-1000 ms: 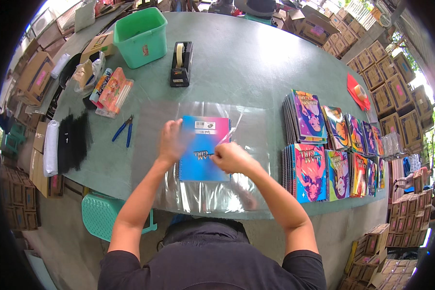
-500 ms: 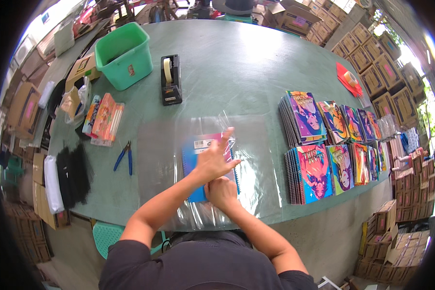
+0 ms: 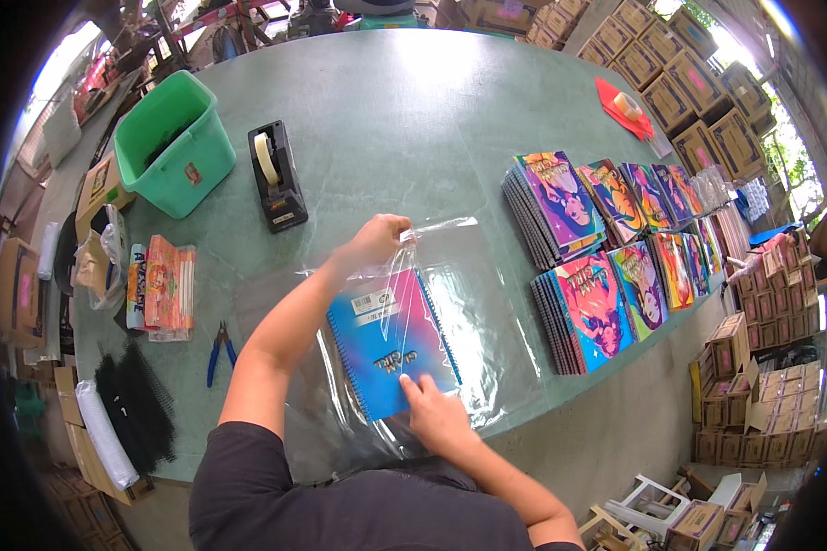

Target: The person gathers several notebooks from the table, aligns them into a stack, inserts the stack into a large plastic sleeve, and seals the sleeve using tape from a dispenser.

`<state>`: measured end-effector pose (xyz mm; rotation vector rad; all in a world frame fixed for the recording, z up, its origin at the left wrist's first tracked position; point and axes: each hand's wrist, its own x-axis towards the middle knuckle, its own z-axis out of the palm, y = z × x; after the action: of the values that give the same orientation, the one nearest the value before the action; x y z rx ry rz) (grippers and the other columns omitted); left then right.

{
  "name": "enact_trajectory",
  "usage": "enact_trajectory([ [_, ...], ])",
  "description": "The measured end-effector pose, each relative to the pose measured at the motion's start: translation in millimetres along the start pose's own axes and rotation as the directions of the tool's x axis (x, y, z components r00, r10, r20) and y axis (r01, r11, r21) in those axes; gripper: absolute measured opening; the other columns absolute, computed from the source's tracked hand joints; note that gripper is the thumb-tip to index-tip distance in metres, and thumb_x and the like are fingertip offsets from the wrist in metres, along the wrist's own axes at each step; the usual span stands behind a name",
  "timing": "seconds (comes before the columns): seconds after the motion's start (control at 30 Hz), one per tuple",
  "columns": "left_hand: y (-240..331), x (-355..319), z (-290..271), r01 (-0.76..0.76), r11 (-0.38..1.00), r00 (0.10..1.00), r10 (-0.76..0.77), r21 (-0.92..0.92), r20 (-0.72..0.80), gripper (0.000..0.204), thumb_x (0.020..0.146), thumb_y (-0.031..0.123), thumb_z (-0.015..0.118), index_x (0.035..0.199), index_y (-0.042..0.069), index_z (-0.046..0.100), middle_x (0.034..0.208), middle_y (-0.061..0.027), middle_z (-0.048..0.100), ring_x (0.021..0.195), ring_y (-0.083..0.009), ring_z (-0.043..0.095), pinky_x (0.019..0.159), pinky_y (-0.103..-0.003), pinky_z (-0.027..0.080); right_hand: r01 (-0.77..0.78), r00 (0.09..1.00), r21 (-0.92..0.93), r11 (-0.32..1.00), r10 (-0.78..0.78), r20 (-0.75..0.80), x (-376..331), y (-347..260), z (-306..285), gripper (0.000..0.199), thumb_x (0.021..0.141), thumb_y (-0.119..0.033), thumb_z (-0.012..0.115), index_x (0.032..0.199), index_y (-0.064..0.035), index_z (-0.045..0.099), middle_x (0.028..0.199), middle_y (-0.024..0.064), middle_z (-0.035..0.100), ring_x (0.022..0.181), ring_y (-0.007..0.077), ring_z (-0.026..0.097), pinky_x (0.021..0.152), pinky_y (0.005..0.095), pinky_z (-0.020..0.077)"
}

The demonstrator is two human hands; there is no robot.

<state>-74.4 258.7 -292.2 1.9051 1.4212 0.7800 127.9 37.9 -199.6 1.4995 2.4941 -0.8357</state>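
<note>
In front of me a blue and pink spiral notebook (image 3: 358,344) with a white barcode label lies on a clear plastic sheet (image 3: 501,321). Folds of the film are drawn over the notebook. Beyond its far edge my left hand (image 3: 383,239) is closed on a gathered bit of the plastic sheet, which runs down in taut creases from the fingers. My right hand (image 3: 441,421) rests at the notebook's near edge, index finger stretched out and pressing on the cover through the film. The right hand's other fingers are partly hidden.
A black tape dispenser (image 3: 278,179) and a green bin (image 3: 182,156) stand far left. Blue-handled pliers (image 3: 219,354), packaged pencil sets (image 3: 163,289) and black netting (image 3: 138,404) lie left. Stacked colourful spiral notebooks (image 3: 583,308) line the right, with a tape roll (image 3: 628,105) behind.
My left hand has moved away from me and closed on the film. My right hand has come out from beneath the left arm onto the notebook's near edge. The whole view has turned.
</note>
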Motion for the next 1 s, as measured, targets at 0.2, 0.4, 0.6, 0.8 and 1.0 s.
enact_trajectory([
  [0.2,15,-73,-78,0.143,0.918,0.944,-0.239,0.371,0.227,0.046,0.065,0.047,0.076,0.082,0.007,0.063,0.078,-0.0113,0.066,0.078,-0.0268,0.064,0.067,-0.037,0.049,0.352,0.908,-0.202,0.914,-0.386,-0.165,42,39,-22,0.032,0.069,-0.009,0.067,0.099,-0.0119,0.058,0.121,0.0021,0.051,0.118,0.0239,0.044,0.092,0.0412,0.0384],
  [0.4,-14,-181,-130,0.316,0.764,0.808,-0.528,0.563,0.263,0.046,0.066,0.028,0.08,0.099,0.005,0.06,0.083,-0.0109,0.066,0.081,-0.0254,0.065,0.071,-0.037,0.05,0.381,0.919,-0.273,0.883,-0.393,0.012,69,41,-37,0.088,0.053,-0.023,0.084,0.129,-0.0114,0.042,0.128,0.0046,0.044,0.118,0.024,0.044,0.092,0.0409,0.0398],
  [0.6,60,-247,-36,0.426,0.32,0.662,-0.748,-0.846,0.05,0.043,0.073,0.009,0.075,0.11,0.003,0.053,0.09,-0.0074,0.064,0.08,-0.0175,0.063,0.071,-0.034,0.051,0.471,0.872,-0.376,0.798,-0.486,0.059,89,46,-39,0.109,0.049,-0.036,0.087,0.138,-0.0079,0.03,0.145,0.01,0.029,0.137,0.0327,0.02,0.11,0.0483,0.0221],
  [0.8,112,-272,-9,0.293,0.169,0.575,-0.818,-0.941,0.032,0.036,0.076,0.008,0.072,0.106,0.004,0.054,0.081,-0.004,0.062,0.069,-0.0152,0.061,0.061,-0.031,0.05,0.476,0.879,-0.291,0.83,-0.439,0.187,95,51,-54,0.123,0.043,-0.05,0.085,0.143,-0.0132,0.024,0.148,0.0103,0.023,0.139,0.0352,0.01,0.112,0.0505,0.0128],
  [1.0,144,-277,-4,0.283,-0.095,0.559,-0.792,-0.954,0.245,0.014,0.087,0.023,0.059,0.089,0.009,0.057,0.075,-0.0005,0.056,0.068,-0.0134,0.059,0.061,-0.032,0.05,0.554,0.832,-0.278,0.784,-0.508,0.224,104,58,-50,0.128,0.043,-0.062,0.08,0.145,-0.0146,0.02,0.152,0.0104,0.012,0.141,0.0353,0.002,0.112,0.0519,0.0066],
])
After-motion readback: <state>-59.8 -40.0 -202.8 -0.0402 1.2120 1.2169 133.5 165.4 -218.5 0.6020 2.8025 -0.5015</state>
